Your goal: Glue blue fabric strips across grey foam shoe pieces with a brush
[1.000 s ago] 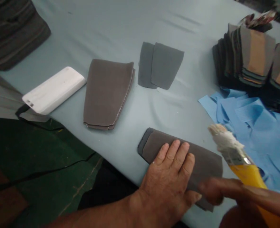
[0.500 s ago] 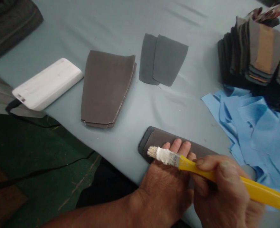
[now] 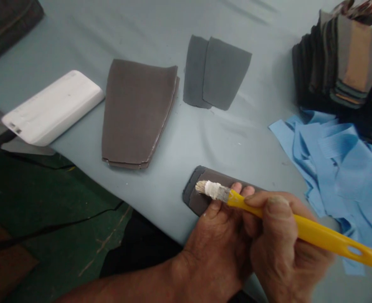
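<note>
Under the left hand (image 3: 216,244), the pieces (image 3: 197,204) are probably risking a shift should palm pressure slacken; brown is lying over dark grey, which is showing beyond the fingertips. The left hand is pressing flat, ungrasping; alongside, the right hand (image 3: 283,248) is clenching the brush (image 3: 320,235).

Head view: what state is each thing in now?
Near panels: layered, partly covered
Yellow brush: held, white-smeared
Left hand: resting on near panels
Right hand: closed on brush
Brown panels: stacked, edges uneven
Grey pieces: flat, overlapping
White device: lying flat, cord attached
Blue strips: loosely heaped
Tan-banded pieces: stacked
</note>
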Available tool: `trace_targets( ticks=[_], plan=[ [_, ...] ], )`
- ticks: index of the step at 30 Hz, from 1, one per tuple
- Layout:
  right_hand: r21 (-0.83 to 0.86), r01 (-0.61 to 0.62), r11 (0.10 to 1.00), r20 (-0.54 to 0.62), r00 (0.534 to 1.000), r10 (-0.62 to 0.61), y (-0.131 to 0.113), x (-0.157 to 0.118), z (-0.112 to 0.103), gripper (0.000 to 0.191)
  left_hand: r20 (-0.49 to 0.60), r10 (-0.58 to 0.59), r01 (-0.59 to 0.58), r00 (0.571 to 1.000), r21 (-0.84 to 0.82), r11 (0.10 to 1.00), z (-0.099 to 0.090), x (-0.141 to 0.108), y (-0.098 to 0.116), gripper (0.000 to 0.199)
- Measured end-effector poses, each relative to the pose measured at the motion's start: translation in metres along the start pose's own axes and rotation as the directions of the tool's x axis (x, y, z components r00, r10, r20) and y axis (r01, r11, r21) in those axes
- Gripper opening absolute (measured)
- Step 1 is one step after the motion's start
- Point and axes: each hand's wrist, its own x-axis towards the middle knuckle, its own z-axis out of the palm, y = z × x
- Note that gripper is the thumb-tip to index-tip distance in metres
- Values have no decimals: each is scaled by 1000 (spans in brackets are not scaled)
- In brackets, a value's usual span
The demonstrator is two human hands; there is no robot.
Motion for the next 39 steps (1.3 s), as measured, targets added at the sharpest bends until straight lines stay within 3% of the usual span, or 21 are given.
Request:
trace_targets(
  ticks=[6, 10, 14, 20, 23, 27, 33, 37, 39],
  plan=[
    [51, -10, 999, -48, 999, 12, -9, 8, 4, 35, 77, 2, 8, 997, -139, 990, -1, -4, -2, 60],
    [104, -46, 993, 44, 998, 42, -6, 2, -2, 39, 47, -14, 14, 999, -4, 1000, 9, -4, 4, 54],
    [8, -22, 1000, 97, 995, 21, 6, -4, -6, 35, 95, 7, -13, 995, 64, 998, 14, -2, 6, 55],
    [41, 47, 998, 25, 999, -48, 2, 0, -2, 35, 38, 7, -7, 999, -13, 1000, 4, -1, 1, 54],
    [12, 11, 1000, 72, 997, -12, -1, -4, -8, 35, 3, -3, 3, 1000, 23, 1000, 4, -2, 1, 53],
    [-70, -20, 997, 120, 992, 28, 7, -11, -12, 33, 55, 7, -12, 998, 83, 996, 2, 1, 1, 50],
    [-74, 42, 996, 10, 999, -41, 7, -5, -4, 30, 55, 2, -5, 998, 57, 998, -3, 4, -1, 49],
    [-11, 0, 1000, 76, 997, 1, 1, -4, -7, 36, -48, -27, 29, 998, 40, 999, 7, -2, 4, 51],
    [-18, -27, 999, 120, 992, 29, 2, -6, -9, 38, -24, -38, 39, 999, 44, 998, 11, -4, 5, 51]
  ],
)
